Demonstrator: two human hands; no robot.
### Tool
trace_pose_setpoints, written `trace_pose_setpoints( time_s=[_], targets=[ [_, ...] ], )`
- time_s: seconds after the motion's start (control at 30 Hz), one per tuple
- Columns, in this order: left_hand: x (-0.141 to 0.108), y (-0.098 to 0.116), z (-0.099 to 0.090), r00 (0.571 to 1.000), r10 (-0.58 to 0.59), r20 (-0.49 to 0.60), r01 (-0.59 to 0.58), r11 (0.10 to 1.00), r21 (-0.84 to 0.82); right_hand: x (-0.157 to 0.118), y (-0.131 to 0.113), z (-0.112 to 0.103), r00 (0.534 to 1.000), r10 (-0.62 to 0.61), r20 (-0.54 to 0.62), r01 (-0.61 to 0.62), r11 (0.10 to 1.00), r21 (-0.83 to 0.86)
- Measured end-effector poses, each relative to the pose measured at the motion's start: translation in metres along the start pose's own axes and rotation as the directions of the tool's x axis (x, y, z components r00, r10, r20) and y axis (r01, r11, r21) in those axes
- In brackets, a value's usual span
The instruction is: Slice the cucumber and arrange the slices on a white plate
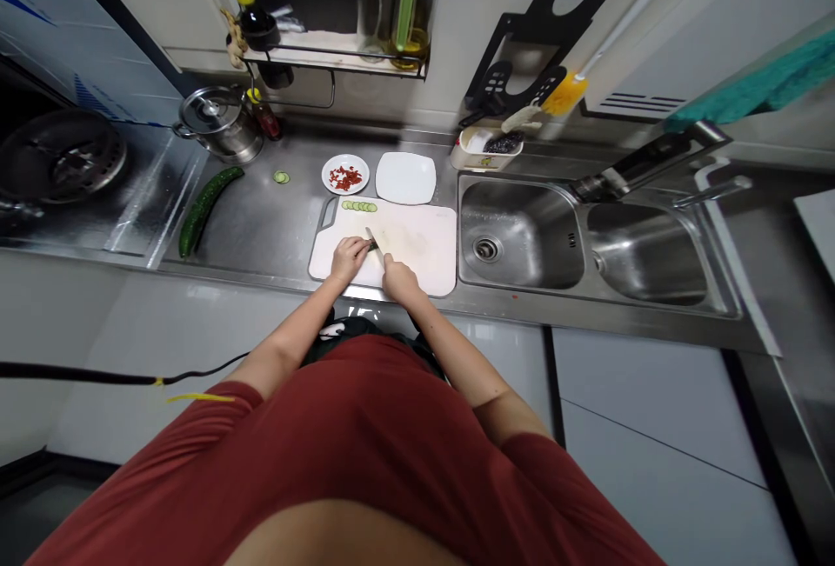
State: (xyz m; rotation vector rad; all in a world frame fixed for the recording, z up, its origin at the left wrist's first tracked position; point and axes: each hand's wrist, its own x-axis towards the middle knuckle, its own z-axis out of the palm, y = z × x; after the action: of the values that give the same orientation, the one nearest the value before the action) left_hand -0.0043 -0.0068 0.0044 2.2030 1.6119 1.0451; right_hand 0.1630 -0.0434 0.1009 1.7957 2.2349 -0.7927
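Work area: a stainless steel surface point(261, 229) beside a double sink point(522, 236), viewed from above.

**Hand state.** The left hand point(349, 258) is curled, its fingers pinching a short cucumber piece point(372, 245) on a white cutting board point(421, 244). The right hand point(400, 280) is closed on a kitchen knife point(373, 237), with the blade against the piece. The handle is hidden by the grip.

**Work completed, as judged from the layout:**
- Cucumber slices point(359, 206): about six, overlapping in a row near the far edge of the board. The overlap prevents an exact count.
- Loose cucumber slice point(281, 176): one, lying on the surface.
- Chopped red pieces point(345, 176): many, too small to count, on a small round plate point(330, 175).

**Material remaining uncut, as judged from the layout:**
- Long cucumber point(202, 211): one, lying on the surface to the left of the board. No cuts are visible along its length, though its ends cannot be checked.
- Short cucumber piece: one, held under the knife.

**Other counts:** one square white plate point(405, 178), empty of food — one lidded steel pot point(218, 121) — two sink basins.
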Motion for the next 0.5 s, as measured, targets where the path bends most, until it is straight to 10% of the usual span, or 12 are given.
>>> trace_pose_setpoints(
  time_s=[0.5],
  targets=[
    [0.001,0.001,-0.002,1.0,0.008,0.014,-0.008,1.0,-0.004,0.033,-0.016,-0.012,0.998,-0.021,-0.057,0.025,0.998,0.063]
  ],
)
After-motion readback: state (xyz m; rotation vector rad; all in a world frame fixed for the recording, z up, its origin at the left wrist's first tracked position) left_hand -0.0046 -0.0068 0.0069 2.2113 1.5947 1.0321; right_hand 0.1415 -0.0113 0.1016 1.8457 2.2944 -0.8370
